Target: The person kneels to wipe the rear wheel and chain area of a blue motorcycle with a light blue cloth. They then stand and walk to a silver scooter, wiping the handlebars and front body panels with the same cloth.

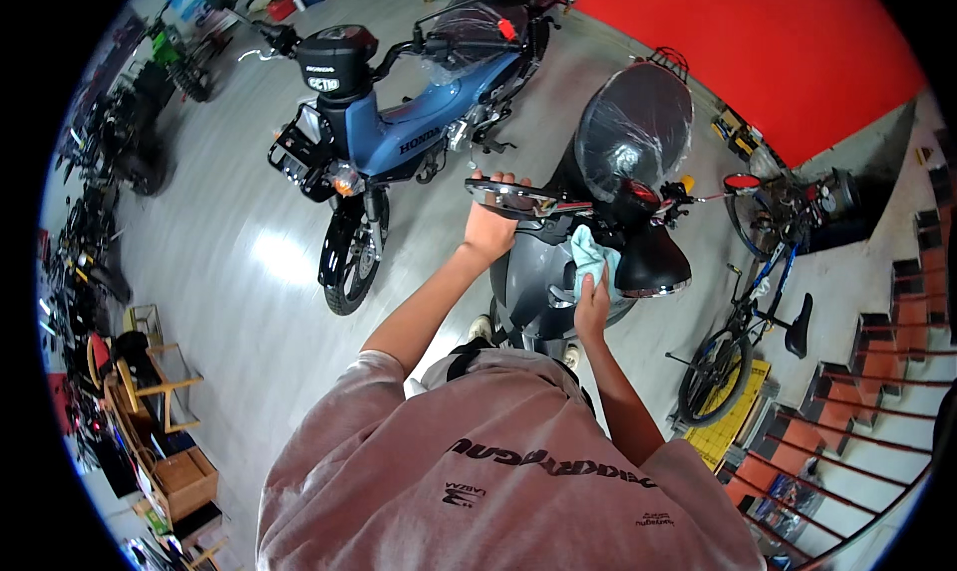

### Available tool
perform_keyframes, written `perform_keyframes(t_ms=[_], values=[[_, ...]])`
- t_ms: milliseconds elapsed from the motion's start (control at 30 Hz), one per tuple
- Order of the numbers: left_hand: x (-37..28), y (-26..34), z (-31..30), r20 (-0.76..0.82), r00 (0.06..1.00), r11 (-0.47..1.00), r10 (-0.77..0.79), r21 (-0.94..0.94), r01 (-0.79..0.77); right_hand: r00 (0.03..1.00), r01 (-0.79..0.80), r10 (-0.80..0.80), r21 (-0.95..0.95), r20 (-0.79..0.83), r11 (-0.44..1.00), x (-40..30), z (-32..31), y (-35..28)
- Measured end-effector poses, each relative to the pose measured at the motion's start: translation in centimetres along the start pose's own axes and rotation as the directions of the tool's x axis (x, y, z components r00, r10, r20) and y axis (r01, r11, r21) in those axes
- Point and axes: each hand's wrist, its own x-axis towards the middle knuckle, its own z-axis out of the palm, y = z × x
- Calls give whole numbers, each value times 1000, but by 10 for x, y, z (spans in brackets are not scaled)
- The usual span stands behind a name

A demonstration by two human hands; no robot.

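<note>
Directly before me stands a dark grey motor scooter (516, 272) with a round black headlamp (654, 260) and a seat (635, 130) wrapped in clear plastic film. My left hand (493, 223) is at the handlebar end, by a chrome-rimmed mirror (512, 197); its fingers curl behind the mirror, and what exactly they grip is partly hidden. In my right hand (592, 302) is a light green cloth (594, 260), bunched against the front bodywork beside the headlamp.
A blue Honda motorcycle (419, 137) stands on the left. Bicycles (748, 332), a yellow board (729, 414) and railed stairs (860, 391) lie to the right. A row of motorcycles (127, 144) and a wooden desk (179, 481) with chairs line the far left.
</note>
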Motion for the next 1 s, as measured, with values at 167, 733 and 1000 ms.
perform_keyframes(t_ms=[167, 733, 1000], values=[[-7, -1, 2, 9, 1000, 1000, -17, 17, 16, 879, -443, 477, 348, -12, 826, -22, -13, -40], [-111, 81, 20, -3, 998, 788, -55, -614, 42, 846, -443, 523, 675, 97, 590, -37, -18, -8], [-103, 138, 82, 512, 837, 44, -192, -848, 529, 934, -199, 272, 298, -232, 934, -56, -114, -71]])
